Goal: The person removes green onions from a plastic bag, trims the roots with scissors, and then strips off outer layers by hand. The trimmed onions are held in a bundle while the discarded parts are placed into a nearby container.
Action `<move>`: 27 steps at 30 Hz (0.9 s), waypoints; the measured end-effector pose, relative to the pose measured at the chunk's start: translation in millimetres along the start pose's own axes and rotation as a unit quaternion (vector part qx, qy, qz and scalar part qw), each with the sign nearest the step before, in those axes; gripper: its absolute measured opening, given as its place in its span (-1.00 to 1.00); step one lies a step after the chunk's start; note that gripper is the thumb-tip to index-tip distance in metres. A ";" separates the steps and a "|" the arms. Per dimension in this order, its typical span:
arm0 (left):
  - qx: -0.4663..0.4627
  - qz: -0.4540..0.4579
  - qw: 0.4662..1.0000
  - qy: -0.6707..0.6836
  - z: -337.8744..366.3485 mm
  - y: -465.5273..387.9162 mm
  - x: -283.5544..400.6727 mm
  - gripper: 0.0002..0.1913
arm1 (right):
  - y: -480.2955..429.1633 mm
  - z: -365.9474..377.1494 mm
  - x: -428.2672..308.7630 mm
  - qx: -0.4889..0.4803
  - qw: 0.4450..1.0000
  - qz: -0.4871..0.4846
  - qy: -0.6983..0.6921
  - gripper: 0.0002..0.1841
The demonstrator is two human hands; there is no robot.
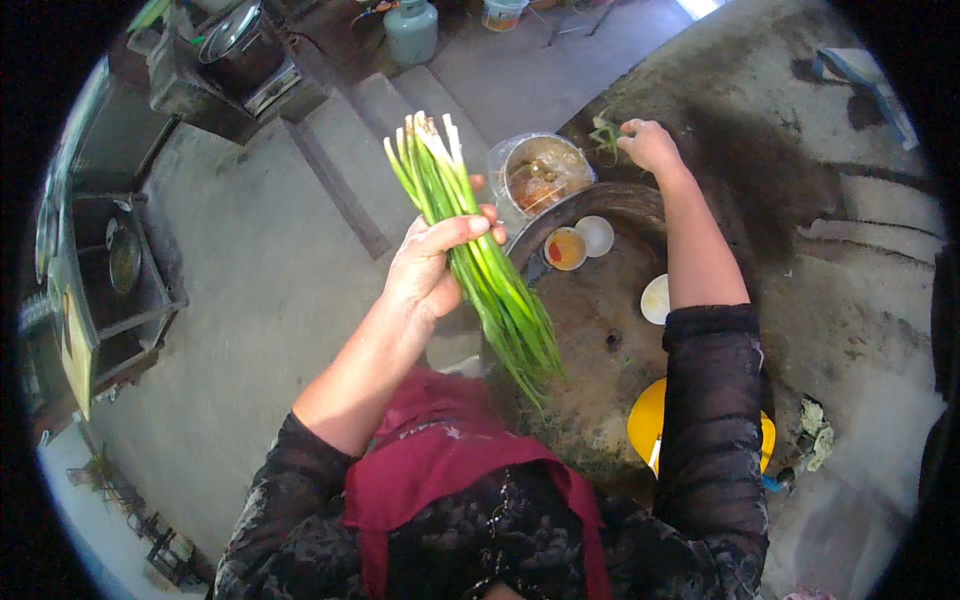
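My left hand [439, 259] is wrapped around a bunch of green onions [491, 262]. Their white root ends point up and away from me, and the green tops fan down toward the basin. Farther right, my right hand [651, 146] is stretched out past the basin's far rim, its fingertips pinched at a small tangle of wilted green scraps [606, 139]. Just left of those scraps stands a bucket [551, 176] lined with clear plastic, with food waste inside. The round stone-like basin [577, 330] lies below both arms.
Inside the basin sit a bowl of orange liquid [565, 249], a white bowl [596, 236], another white dish [655, 300] and a yellow container [646, 424] partly under my right sleeve. Concrete steps [382, 112] rise ahead. A lidded pot [240, 49] and a gas cylinder [411, 34] stand beyond.
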State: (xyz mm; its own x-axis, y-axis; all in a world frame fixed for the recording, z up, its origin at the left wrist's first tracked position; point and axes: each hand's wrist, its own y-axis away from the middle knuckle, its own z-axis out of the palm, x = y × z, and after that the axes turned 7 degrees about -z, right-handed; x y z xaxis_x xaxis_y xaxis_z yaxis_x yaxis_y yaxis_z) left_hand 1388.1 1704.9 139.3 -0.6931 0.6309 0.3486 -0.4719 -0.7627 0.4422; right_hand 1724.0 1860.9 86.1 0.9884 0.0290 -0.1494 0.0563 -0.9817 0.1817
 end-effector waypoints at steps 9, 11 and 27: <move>0.059 0.034 0.997 0.022 8.3 -12.3 -5.0 -0.53 | 113.7 -54.5 -115.0 0.097 0.902 -0.075 -0.414 -0.62; 0.074 0.043 0.996 0.012 18.6 -11.2 -8.3 -0.53 | 174.1 -47.3 -134.9 0.035 0.889 -0.143 -0.434 -0.29; -0.264 0.011 0.963 -0.061 63.2 27.0 -47.4 -0.15 | 273.7 -50.6 -147.5 -0.131 0.734 -0.040 -0.665 -0.38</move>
State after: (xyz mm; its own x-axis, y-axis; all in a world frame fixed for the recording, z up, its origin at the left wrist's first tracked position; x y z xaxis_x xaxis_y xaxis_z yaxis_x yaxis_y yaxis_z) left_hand 1442.7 1663.3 187.0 -0.6522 0.6017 0.4611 -0.6915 -0.7215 -0.0366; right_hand 1600.8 1597.4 207.1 -0.0229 -0.2957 -0.9550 0.3030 -0.9124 0.2752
